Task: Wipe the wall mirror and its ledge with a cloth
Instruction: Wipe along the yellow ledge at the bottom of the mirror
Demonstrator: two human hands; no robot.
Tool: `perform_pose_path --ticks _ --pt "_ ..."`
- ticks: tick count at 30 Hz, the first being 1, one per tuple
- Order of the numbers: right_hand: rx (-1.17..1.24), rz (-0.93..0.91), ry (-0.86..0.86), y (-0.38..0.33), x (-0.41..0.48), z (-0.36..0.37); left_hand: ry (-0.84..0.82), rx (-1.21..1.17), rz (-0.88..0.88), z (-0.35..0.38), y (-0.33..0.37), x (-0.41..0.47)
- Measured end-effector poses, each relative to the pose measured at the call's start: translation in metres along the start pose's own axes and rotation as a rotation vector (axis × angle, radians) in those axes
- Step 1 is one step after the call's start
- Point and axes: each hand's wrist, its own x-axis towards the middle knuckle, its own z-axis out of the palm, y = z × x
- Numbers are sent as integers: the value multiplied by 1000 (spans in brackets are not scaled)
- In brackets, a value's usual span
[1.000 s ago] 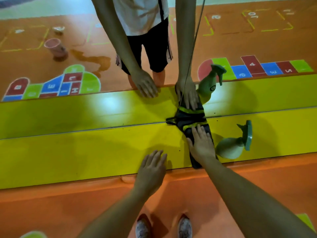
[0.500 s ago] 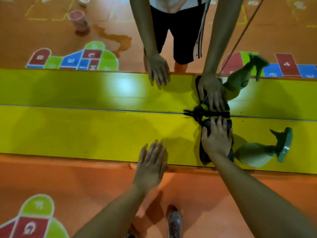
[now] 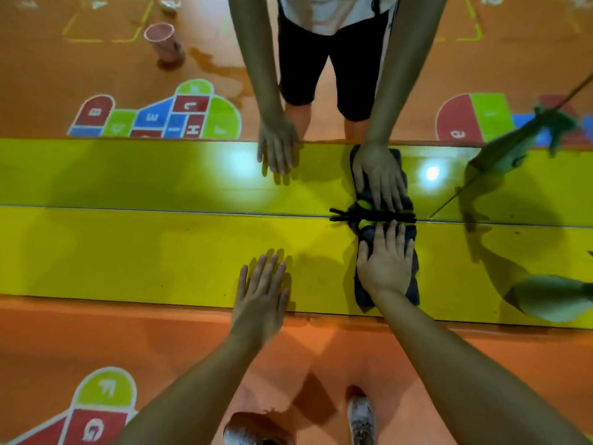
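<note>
A dark grey cloth with yellow-green trim (image 3: 412, 284) lies flat on the glossy yellow ledge (image 3: 144, 252), its far end pushed right up to the seam where the ledge meets the wall mirror (image 3: 128, 171). The right hand (image 3: 386, 261) rests palm-down on top of the cloth, fingers spread and pointing at the glass, fingertips close to the seam; it presses the cloth rather than gripping it. The left hand (image 3: 261, 297) lies flat and bare on the ledge well to the left of the cloth, fingers splayed, its heel at the ledge's near edge, holding nothing.

The cloth spans almost the whole depth of the ledge, from the near edge by the orange floor (image 3: 192, 348) to the mirror. To the left of the left hand the yellow surface runs long and bare to the frame's border. To the right, a pale green spray bottle (image 3: 555, 297) lies on its side on the ledge, near the cloth but apart from it, partly cut off by the frame's edge. The mirror shows the reflection of both arms, the cloth and the bottle. Two shoes (image 3: 361, 419) stand on the floor below the ledge.
</note>
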Motion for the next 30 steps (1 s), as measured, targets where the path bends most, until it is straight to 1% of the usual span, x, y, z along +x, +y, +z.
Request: perform_pose_path --ticks 6,9,13,16,21,27,30 --pt "-6 21 5 -61 -15 16 -2 -11 -61 -6 -80 -16" --pt "-10 -15 9 -109 -28 27 22 -42 -93 -10 -112 -20" --pt "3 16 -8 -170 -39 39 72 -82 -118 -19 -149 -23" --pt "-2 5 -17 -201 -47 46 96 -74 -162 -23 -181 -31" --pt "-4 23 -15 -250 -61 57 88 -68 -217 -24 -237 -51" --pt "-42 36 -74 -296 -71 64 81 -72 -267 -30 -294 -67" --pt "-56 12 -91 -326 -79 70 77 -68 -265 -34 -316 -74"
